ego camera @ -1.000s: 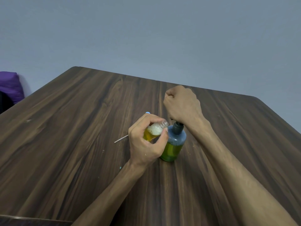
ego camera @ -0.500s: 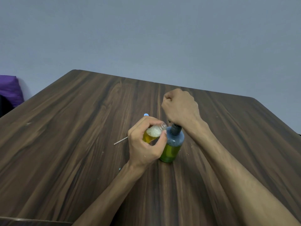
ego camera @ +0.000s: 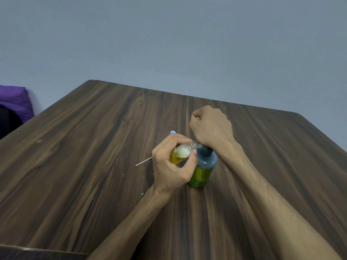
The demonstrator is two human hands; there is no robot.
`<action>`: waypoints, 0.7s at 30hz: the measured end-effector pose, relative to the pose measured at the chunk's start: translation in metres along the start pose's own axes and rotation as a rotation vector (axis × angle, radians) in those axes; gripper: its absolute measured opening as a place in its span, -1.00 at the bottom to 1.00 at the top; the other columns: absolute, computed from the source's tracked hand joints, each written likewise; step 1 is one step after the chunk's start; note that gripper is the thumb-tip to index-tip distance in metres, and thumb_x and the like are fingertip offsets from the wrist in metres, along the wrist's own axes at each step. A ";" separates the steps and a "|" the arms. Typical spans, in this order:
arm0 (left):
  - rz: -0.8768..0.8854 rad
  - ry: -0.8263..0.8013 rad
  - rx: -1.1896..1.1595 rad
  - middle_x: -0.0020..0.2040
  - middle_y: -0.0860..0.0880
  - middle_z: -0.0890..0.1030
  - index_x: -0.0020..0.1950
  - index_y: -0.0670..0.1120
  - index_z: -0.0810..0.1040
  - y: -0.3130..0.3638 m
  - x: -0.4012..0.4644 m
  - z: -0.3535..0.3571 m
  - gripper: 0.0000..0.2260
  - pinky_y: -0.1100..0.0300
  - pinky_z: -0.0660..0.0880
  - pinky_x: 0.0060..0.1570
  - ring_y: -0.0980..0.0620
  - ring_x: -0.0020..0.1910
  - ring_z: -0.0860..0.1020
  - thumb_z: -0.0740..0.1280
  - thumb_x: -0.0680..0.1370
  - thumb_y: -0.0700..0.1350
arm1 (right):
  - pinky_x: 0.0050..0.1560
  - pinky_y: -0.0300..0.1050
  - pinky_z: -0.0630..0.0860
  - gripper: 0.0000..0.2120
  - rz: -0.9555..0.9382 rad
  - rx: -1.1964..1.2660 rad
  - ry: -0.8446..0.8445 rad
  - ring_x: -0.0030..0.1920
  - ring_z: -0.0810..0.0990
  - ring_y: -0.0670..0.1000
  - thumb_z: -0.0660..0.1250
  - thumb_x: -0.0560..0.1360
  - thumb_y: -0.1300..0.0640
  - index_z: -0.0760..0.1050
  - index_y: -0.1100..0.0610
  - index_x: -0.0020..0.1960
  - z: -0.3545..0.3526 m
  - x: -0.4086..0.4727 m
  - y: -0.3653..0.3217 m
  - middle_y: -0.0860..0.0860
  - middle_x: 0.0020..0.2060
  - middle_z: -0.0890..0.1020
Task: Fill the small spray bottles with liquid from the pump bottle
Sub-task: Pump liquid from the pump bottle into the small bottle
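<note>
Far left there's a purple cushion-looking thing (ego camera: 14, 101) cut off by the frame edge, with something dark under it that I can't make out. Then the dark wood table (ego camera: 84, 175), whose near-left corner and far edge both show, and there's a big bare stretch of top on the left side.

A thin white stick or tube (ego camera: 143, 161) lies flat just left of the hands, and its right end disappears behind the left hand (ego camera: 170, 168). A small blue bit (ego camera: 173, 132) pokes out just beyond that hand; can't tell what it is, mostly hidden.

The left hand has its fingers and thumb curled round the small spray bottle (ego camera: 183, 152), tilted with its open neck pointing right toward the pump. It's got yellow liquid in the bottom and white foam up top. The hand covers most of its body.

Right beside it, touching the thumb, stands the pump bottle (ego camera: 203, 169), upright on the table about mid-way across, blue-grey up top, green lower down. The right hand (ego camera: 211, 128) sits on its dark pump head as a closed fist; the head and nozzle are hidden under it, so whether the fingers actually wrap anything I can't tell.

More bare table to the right, with its right edge running off the frame.
</note>
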State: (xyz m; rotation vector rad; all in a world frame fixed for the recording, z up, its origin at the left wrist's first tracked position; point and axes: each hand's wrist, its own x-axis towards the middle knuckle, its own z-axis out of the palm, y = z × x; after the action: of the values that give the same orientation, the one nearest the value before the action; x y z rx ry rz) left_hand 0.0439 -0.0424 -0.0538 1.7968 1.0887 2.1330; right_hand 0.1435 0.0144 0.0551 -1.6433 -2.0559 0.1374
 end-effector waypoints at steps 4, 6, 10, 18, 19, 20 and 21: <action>-0.003 0.007 -0.008 -0.15 -0.05 0.67 -0.09 -0.27 0.65 -0.001 0.000 -0.001 -0.89 0.18 0.53 -0.14 -0.02 -0.16 0.65 0.47 0.43 -0.26 | -0.38 -0.12 0.28 -0.76 -0.019 0.026 0.075 -0.46 0.39 0.04 0.16 0.41 0.25 0.30 0.13 -0.43 -0.006 0.003 0.000 -0.02 -0.52 0.44; -0.004 0.005 -0.008 -0.15 -0.04 0.67 -0.09 -0.27 0.65 -0.001 0.000 -0.001 -0.90 0.18 0.52 -0.14 -0.02 -0.17 0.64 0.47 0.42 -0.28 | -0.37 -0.11 0.29 -0.77 -0.015 0.015 0.060 -0.44 0.41 0.05 0.15 0.41 0.25 0.32 0.13 -0.42 -0.004 0.003 0.001 -0.02 -0.51 0.44; -0.002 0.011 0.003 -0.16 -0.04 0.67 -0.10 -0.27 0.64 0.000 0.001 -0.001 -0.90 0.20 0.51 -0.14 -0.02 -0.18 0.64 0.48 0.40 -0.31 | -0.37 -0.09 0.25 -0.79 -0.007 -0.007 0.032 -0.42 0.34 0.05 0.16 0.41 0.24 0.34 0.14 -0.41 -0.002 0.001 0.000 -0.01 -0.48 0.44; -0.002 0.013 0.003 -0.16 -0.05 0.67 -0.10 -0.27 0.64 0.000 0.001 -0.001 -0.89 0.18 0.53 -0.14 -0.03 -0.17 0.65 0.49 0.40 -0.32 | -0.38 -0.09 0.25 -0.78 -0.007 -0.021 0.026 -0.43 0.27 0.04 0.15 0.39 0.25 0.27 0.13 -0.42 -0.002 0.002 -0.004 -0.02 -0.50 0.37; -0.003 0.012 0.004 -0.16 -0.05 0.67 -0.10 -0.27 0.64 0.000 0.000 -0.001 -0.89 0.17 0.53 -0.14 -0.03 -0.17 0.65 0.49 0.39 -0.33 | -0.39 -0.09 0.27 -0.78 -0.008 -0.014 0.046 -0.44 0.29 0.04 0.15 0.39 0.25 0.26 0.13 -0.42 -0.003 0.002 -0.003 -0.02 -0.50 0.38; -0.003 0.013 0.005 -0.15 -0.05 0.68 -0.10 -0.27 0.65 -0.001 0.000 -0.001 -0.89 0.17 0.53 -0.14 -0.04 -0.17 0.65 0.49 0.39 -0.34 | -0.38 -0.09 0.30 -0.78 -0.012 0.000 0.072 -0.45 0.32 0.04 0.15 0.39 0.25 0.25 0.13 -0.42 -0.005 0.002 -0.001 -0.02 -0.52 0.38; -0.002 0.015 0.005 -0.15 -0.05 0.68 -0.10 -0.27 0.65 -0.001 0.000 -0.001 -0.89 0.17 0.53 -0.13 -0.04 -0.17 0.65 0.49 0.39 -0.34 | -0.38 -0.09 0.33 -0.77 -0.011 0.012 0.086 -0.46 0.35 0.05 0.15 0.39 0.25 0.24 0.13 -0.43 -0.005 0.003 0.000 -0.02 -0.53 0.39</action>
State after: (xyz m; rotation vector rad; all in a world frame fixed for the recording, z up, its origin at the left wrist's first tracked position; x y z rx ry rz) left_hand 0.0428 -0.0423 -0.0542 1.7839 1.1002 2.1478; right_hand 0.1452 0.0161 0.0604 -1.6027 -1.9954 0.0739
